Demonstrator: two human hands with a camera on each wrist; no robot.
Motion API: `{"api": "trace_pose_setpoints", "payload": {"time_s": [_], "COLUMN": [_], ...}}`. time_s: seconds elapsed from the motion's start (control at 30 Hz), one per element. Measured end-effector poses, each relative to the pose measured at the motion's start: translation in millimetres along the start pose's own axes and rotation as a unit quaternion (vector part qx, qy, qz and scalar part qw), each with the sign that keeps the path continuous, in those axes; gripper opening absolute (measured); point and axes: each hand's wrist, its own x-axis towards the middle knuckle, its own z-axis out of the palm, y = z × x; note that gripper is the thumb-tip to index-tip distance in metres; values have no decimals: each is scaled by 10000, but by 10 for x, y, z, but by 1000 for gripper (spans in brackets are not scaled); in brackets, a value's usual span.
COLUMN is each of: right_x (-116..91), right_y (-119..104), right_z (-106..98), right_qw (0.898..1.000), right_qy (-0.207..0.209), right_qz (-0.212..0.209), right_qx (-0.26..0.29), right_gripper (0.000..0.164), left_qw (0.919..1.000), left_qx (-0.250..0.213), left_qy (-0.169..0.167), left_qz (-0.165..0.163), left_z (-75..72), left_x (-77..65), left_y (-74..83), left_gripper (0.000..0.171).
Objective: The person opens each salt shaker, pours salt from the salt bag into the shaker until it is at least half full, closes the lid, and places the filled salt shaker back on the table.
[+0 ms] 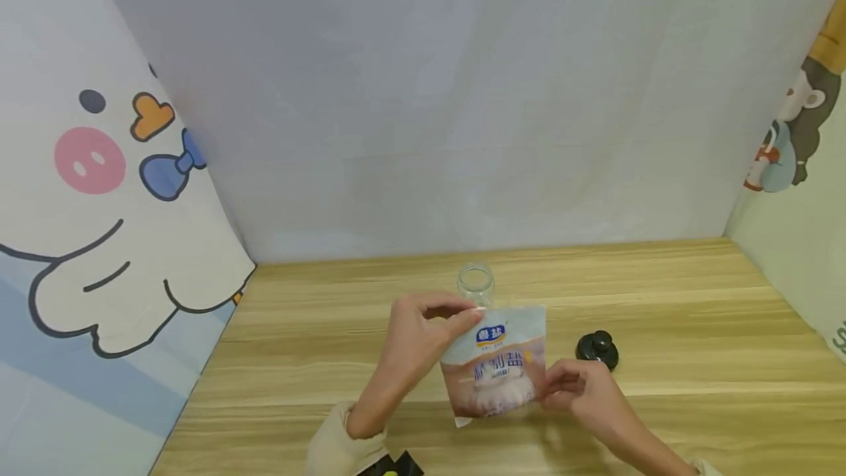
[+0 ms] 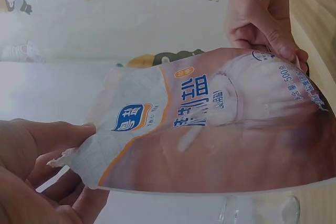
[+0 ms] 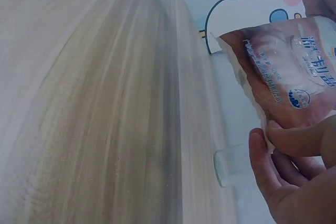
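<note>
A salt bag (image 1: 496,366), printed with Chinese characters and a picture of white salt, is held up over the wooden table. My left hand (image 1: 423,333) pinches its upper left corner between thumb and fingers; that edge looks ragged in the left wrist view. At the lower right corner, my right hand (image 1: 584,395) pinches the bag, thumb on the printed side in the right wrist view. Behind the bag stands a clear glass jar (image 1: 476,279), uncovered, its lower part hidden by the bag and left hand. A black knobbed lid (image 1: 598,350) lies just beyond the right hand.
The wood-grain table (image 1: 297,344) spreads to both sides. A pale curtain (image 1: 463,131) closes off the back, and printed cartoon sheets hang at left and right. A black object (image 1: 390,465) shows at the bottom edge beside the left sleeve.
</note>
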Motion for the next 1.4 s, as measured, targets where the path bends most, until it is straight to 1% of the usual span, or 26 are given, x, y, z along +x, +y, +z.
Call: {"api": "trace_pose_setpoints", "payload": {"time_s": [0.1,0.23,0.4,0.57,0.73,0.87,0.93,1.03,1.13,1.2,1.3,1.4], "right_x": [0,-3,35,107,177,235,265,311,362,402,468,539], "right_y": [-57,-116,-163,-217,-263,-295,-314,-349,-385,-410,-442,-472], "right_z": [-13,-49,-136,-236,-340,-434,-479,-549,-626,-683,-767,-851], "right_qw": [9992,9976,9962,9973,9972,9968,9961,9935,9899,9879,9849,9850], "right_qy": [269,622,812,698,652,656,664,699,709,685,594,492], "right_qz": [200,184,87,72,57,-149,-336,-600,-775,-847,-889,-855], "right_qx": [208,255,304,209,353,438,474,668,948,1104,1363,1417], "right_gripper": [17,18,19,23,25,24,22,18,12,9,9,10], "left_qw": [9996,9983,9981,9981,9980,9986,9990,9992,9992,9991,9986,9982], "left_qx": [176,392,457,409,271,135,38,-123,-270,-352,-466,-569], "left_qy": [3,73,169,257,270,267,281,276,229,202,173,162], "left_qz": [209,429,368,383,502,432,357,255,176,154,151,124], "left_z": [-35,-84,-118,-151,-164,-160,-159,-160,-159,-155,-147,-143], "left_x": [21,53,106,176,261,326,353,391,434,473,543,616], "left_y": [44,98,137,145,141,141,142,143,141,137,124,106], "left_gripper": [9,8,9,8,7,8,10,12,14,15,14,14]}}
